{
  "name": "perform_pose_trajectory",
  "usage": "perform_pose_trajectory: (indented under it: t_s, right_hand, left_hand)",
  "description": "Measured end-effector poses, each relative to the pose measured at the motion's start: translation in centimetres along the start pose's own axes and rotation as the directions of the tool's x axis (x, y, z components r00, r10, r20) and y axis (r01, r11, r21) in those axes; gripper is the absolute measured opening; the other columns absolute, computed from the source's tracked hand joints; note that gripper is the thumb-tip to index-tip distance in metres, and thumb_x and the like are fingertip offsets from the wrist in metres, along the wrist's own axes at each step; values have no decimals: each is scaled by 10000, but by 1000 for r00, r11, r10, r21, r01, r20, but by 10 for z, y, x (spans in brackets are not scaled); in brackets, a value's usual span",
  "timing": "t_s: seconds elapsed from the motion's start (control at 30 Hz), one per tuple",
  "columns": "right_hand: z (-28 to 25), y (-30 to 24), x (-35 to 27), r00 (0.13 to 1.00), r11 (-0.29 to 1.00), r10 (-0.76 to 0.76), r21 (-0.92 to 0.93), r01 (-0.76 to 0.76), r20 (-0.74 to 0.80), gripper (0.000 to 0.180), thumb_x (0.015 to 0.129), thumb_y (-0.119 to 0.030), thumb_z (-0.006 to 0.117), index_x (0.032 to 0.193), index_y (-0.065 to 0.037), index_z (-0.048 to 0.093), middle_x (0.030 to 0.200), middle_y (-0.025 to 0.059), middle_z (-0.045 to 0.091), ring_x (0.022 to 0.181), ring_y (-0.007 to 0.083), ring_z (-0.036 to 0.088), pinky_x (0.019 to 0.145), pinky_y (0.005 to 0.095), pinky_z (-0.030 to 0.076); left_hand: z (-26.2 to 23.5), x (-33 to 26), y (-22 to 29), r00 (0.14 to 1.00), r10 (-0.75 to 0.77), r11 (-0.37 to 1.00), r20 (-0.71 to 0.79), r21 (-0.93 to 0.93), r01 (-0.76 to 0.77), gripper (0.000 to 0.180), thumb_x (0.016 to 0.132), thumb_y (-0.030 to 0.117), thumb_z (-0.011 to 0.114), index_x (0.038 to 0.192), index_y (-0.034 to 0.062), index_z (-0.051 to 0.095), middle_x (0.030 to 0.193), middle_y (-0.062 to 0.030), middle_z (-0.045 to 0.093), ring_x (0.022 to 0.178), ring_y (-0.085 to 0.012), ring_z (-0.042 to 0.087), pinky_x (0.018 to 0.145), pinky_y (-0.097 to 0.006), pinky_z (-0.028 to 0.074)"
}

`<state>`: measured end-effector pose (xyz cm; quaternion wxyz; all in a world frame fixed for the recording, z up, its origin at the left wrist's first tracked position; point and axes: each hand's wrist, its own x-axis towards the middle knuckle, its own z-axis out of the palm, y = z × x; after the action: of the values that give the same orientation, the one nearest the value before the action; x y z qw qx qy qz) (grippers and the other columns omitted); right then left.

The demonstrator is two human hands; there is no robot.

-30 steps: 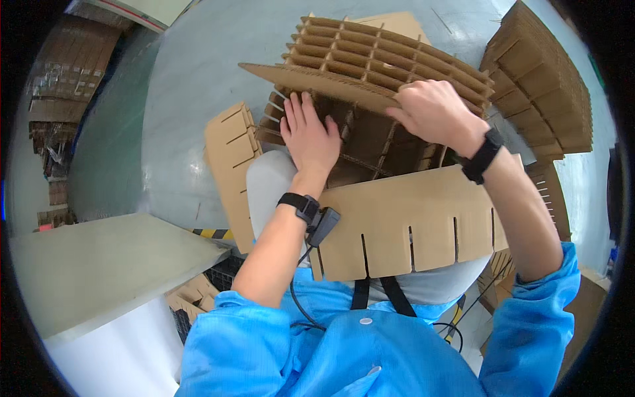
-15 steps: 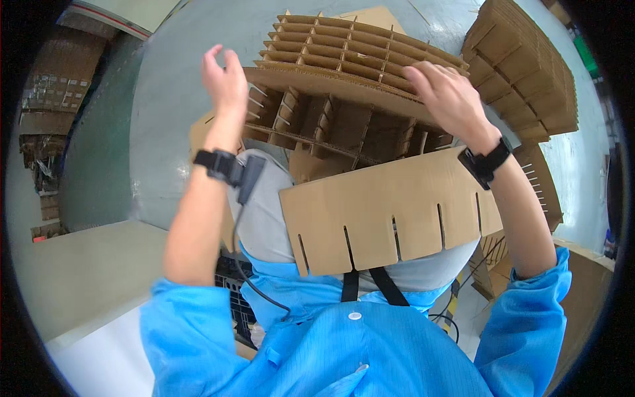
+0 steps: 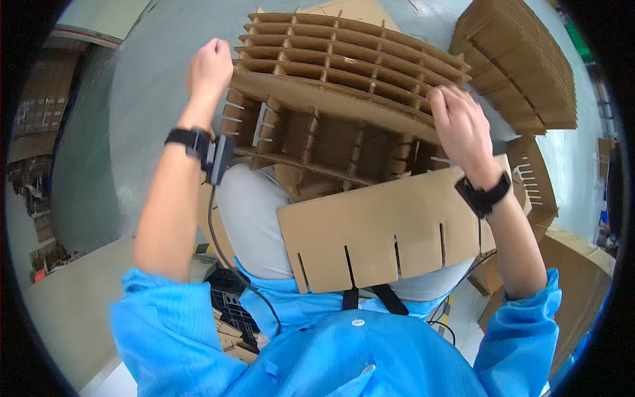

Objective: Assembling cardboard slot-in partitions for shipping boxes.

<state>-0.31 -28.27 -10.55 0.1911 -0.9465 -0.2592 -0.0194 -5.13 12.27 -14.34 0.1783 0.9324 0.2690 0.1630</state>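
Note:
A brown cardboard divider grid (image 3: pixel 331 56) of interlocking slotted strips sits in front of me. Along its near side runs a long cardboard strip (image 3: pixel 337 99), standing on edge, with larger open cells below it. My left hand (image 3: pixel 210 71) is closed at the strip's left end, its fingertips partly hidden. At the right end, my right hand (image 3: pixel 463 129) curls its fingers over the strip and the grid's edge. Across my lap lies a flat slotted cardboard panel (image 3: pixel 377 221), its slots toward me; neither hand holds it.
A tall stack of cardboard dividers (image 3: pixel 519 66) stands at the far right. Below it are more slotted pieces (image 3: pixel 532 175). A black plastic crate (image 3: pixel 231 308) is at my lower left. A cable (image 3: pixel 225 255) hangs from the device on my left wrist.
My left hand has gone from spread fingers to closed at the strip's end. My right hand has moved down and its fingers have curled in. The grid appears slightly farther left.

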Motion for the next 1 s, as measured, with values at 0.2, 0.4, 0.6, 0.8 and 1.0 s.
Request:
perform_pose_trajectory:
  t_s: [0.2, 0.4, 0.6, 0.8, 1.0]
  right_hand:
    - [-5, -18, -9, 999, 1000, -8, -8, 8, 32, 287, 956, -251, 469, 859, -32, 628, 872, 138, 630, 919, 331, 591, 829, 404, 447]
    - [-7, -15, -10, 996, 984, -43, 177, 28, 79, 281, 955, -254, 502, 974, -11, 642, 976, 174, 638, 990, 351, 582, 868, 411, 447]
    - [-46, -95, -7, 927, 909, -362, 258, 328, 97, 358, 931, -264, 556, 1183, -10, 560, 1148, 189, 602, 1079, 347, 573, 910, 398, 456]
    - [35, -167, 55, 781, 857, -495, 67, 511, 380, 495, 879, -396, 584, 1235, -57, 528, 1124, 197, 621, 1072, 350, 599, 892, 434, 498]
    - [84, -204, 95, 817, 876, -445, -13, 483, 366, 288, 871, -299, 573, 925, -36, 676, 886, 193, 683, 854, 366, 670, 748, 462, 545]
  left_hand:
    - [-32, -49, -4, 981, -193, 969, -11, -163, 188, 395, 928, 359, 406, 949, 39, 637, 945, -202, 664, 931, -420, 605, 790, -476, 472]
    - [-11, -42, -5, 880, -238, 848, -410, -530, -18, 338, 946, 292, 453, 1012, -5, 601, 971, -172, 662, 922, -319, 615, 827, -402, 473]
    - [-11, -77, -55, 950, -311, 665, 27, -708, 238, 389, 942, 304, 453, 1080, -33, 589, 988, -194, 669, 933, -326, 628, 859, -403, 464]
    - [14, -83, -52, 969, -196, 950, 147, -215, 225, 390, 915, 327, 467, 1162, 53, 598, 1094, -244, 635, 1069, -401, 584, 893, -459, 470]
    - [31, -89, -36, 913, -315, 944, 260, -12, 329, 342, 940, 304, 442, 1178, 112, 595, 1055, -199, 654, 1012, -405, 598, 858, -491, 484]
